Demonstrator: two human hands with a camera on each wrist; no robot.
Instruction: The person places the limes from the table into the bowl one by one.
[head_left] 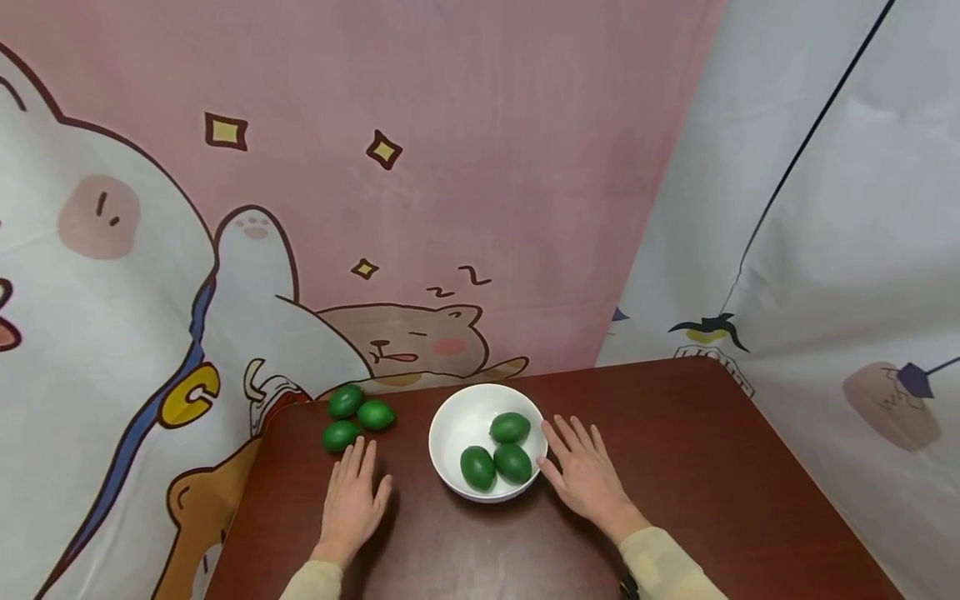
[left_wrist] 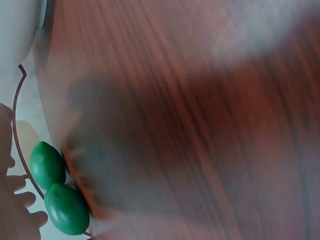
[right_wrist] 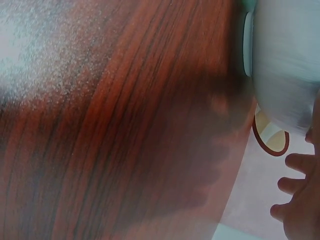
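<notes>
A white bowl (head_left: 455, 417) stands mid-table with three green limes (head_left: 478, 468) inside it. Three more limes (head_left: 346, 401) lie close together on the table to the left of the bowl; two of those limes (left_wrist: 67, 209) show in the left wrist view. My left hand (head_left: 351, 502), palm down with fingers straight, is just short of the nearest loose lime and holds nothing. At the bowl's right side is my right hand (head_left: 587, 475), fingers spread; its thumb and forefinger are close to the rim, and I cannot tell if they touch. In the right wrist view the bowl (right_wrist: 285, 60) stands by the fingers.
The dark reddish-brown table (head_left: 675, 467) ends at the back against a hanging cloth (head_left: 495, 167) printed with cartoon animals. More white cloth (head_left: 840, 233) hangs along the right side. Both hands cast shadows on the tabletop.
</notes>
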